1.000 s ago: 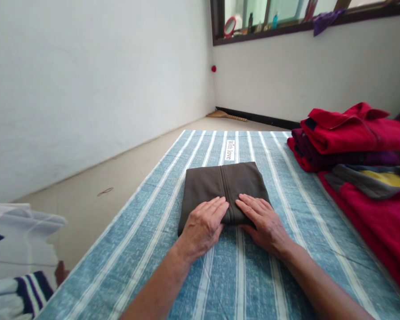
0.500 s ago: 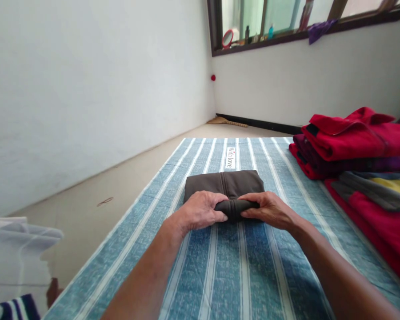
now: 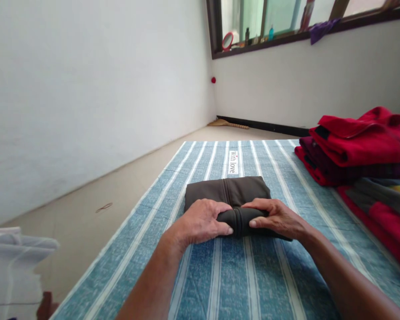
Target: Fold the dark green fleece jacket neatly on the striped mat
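Observation:
A dark olive-brown garment, folded into a flat rectangle with a seam or zip down its middle, lies on the blue striped cloth. Its near edge is curled up into a thick roll. My left hand grips the left part of this roll, thumb on the near side and fingers over the top. From the right, my right hand pinches the same roll in a similar way. A short gap of rolled fabric shows between the two hands. The garment's underside is hidden.
Folded red and purple clothes are stacked at the right, with grey and red clothes nearer me. White fabric lies at lower left, beyond the cloth's edge. A wall runs along the left; a window sill holds small items.
The view has shifted slightly, so the garment and hands appear a little lower. My right hand has slid slightly outward along the roll; both hands keep their grip.

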### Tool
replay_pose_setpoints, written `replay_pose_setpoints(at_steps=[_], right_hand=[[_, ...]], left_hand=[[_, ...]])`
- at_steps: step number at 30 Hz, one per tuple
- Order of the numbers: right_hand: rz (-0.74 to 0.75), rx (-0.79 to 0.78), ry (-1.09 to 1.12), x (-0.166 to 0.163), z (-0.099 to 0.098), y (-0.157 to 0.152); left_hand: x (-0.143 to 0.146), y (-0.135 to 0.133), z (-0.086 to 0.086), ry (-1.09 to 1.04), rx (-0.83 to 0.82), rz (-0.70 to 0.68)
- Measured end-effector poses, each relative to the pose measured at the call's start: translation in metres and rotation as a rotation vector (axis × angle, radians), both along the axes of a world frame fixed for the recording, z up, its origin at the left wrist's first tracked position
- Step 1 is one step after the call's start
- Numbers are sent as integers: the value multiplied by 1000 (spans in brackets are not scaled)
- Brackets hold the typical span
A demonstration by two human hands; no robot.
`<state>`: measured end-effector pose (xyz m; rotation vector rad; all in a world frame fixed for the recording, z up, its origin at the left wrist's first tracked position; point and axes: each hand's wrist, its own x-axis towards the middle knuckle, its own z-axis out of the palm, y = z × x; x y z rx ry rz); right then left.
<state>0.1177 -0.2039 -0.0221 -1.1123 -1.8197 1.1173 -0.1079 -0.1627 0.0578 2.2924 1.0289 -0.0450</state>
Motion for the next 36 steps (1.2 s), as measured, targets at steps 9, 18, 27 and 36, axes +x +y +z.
replay_pose_setpoints(at_steps=[9,18,27,36], right_hand=[[25,13,23,2,-4,2],[15,-18,40,2,-4,1],[15,-50,70,0,-5,2],[22,-60,71,0,-4,3]], left_hand=[[-1,-3,0,-30,-15,16],[-2,-3,-1,-52,67,-22],[6,-6,0,42,128,13],[11,-7,0,84,169,54]])
